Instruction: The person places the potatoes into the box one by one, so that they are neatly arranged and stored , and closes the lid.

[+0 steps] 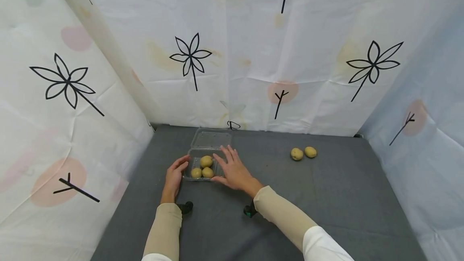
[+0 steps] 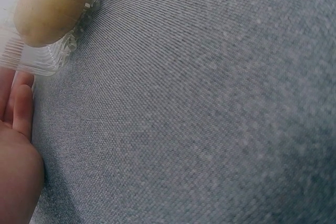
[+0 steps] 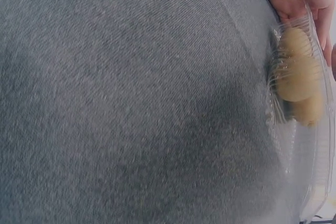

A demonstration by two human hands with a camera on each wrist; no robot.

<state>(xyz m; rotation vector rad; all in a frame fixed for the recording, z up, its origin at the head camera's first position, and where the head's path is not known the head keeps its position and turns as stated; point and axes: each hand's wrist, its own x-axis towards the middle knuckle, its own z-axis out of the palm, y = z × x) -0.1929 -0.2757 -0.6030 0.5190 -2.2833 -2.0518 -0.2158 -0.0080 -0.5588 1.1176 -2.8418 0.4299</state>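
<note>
A clear plastic clamshell box (image 1: 221, 174) lies on the grey tabletop with its lid (image 1: 211, 138) folded back. Inside are three yellowish potatoes, two at the near side and one potato (image 1: 206, 161) behind them. My left hand (image 1: 175, 174) rests against the left side of the box, its fingers fairly straight; the left wrist view shows these fingers (image 2: 21, 108) along the box wall below a potato (image 2: 50, 9). Over the right side of the box, my right hand (image 1: 237, 172) has its fingers spread and holds nothing. The right wrist view shows the potatoes (image 3: 299, 80) through the plastic.
Two more potatoes lie to the right of the box, a left potato (image 1: 296, 154) and a right potato (image 1: 310, 152). A patterned white cloth (image 1: 253, 63) hangs behind the grey table (image 1: 290, 204) and along both sides.
</note>
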